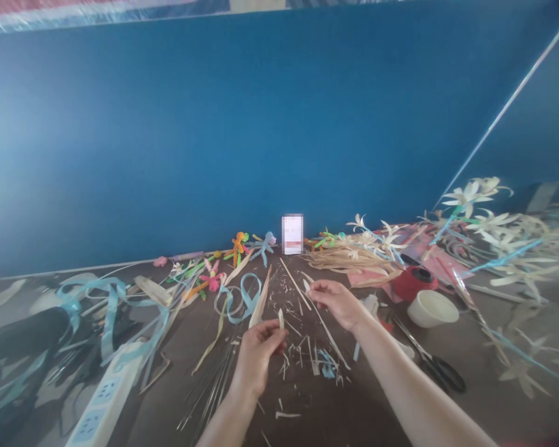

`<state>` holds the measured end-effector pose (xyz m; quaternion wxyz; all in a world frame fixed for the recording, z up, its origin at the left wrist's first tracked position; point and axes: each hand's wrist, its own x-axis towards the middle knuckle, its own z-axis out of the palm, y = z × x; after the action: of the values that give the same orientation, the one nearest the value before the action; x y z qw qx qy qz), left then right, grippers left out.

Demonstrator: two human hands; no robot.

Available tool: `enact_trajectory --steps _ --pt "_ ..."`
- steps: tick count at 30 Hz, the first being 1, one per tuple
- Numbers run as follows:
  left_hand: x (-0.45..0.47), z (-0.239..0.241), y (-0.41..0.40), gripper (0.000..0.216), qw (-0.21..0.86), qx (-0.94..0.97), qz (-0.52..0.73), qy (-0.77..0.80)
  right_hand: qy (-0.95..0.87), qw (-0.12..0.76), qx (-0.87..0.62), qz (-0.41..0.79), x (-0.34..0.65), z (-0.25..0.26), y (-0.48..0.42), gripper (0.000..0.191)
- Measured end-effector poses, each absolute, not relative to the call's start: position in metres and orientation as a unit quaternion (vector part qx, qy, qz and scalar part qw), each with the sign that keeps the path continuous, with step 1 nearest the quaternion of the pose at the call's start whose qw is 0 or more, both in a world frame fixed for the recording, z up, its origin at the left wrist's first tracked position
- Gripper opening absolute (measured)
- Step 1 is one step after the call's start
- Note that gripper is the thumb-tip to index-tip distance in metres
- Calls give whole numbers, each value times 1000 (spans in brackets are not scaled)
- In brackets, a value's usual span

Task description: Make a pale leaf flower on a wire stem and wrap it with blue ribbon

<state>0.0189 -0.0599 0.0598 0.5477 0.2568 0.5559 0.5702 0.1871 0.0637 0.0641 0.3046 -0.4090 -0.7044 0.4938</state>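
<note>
My left hand [256,357] hovers over the brown table [335,416], its fingers pinched on a short pale leaf strip [281,319] that stands upright. Farther back and to the right, my right hand [336,302] pinches a small pale leaf piece [306,286] at its fingertips. Loose leaf scraps [307,360] lie scattered between and below both hands. A long pale leaf blade [261,301] rests just left of them, beside a looped light-blue ribbon [242,298].
Thin wires [214,385] lie under my left forearm. A white power strip [102,403] and blue ribbons sit at left. Scissors [433,363], a white cup [431,307] and a red spool [414,282] are at right, with leaf flowers [484,223]. A blue wall stands behind.
</note>
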Motion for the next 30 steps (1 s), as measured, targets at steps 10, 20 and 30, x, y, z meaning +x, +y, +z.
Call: enact_trajectory --steps 10,20,30 --pt "34 72 -47 25 532 279 592 537 -374 363 -327 788 176 77 18 23" --pt "40 71 -44 24 454 310 598 584 -555 464 -424 545 161 71 -4 15" --pt "38 71 -46 19 363 395 568 624 -617 461 -463 438 150 80 -11 10"
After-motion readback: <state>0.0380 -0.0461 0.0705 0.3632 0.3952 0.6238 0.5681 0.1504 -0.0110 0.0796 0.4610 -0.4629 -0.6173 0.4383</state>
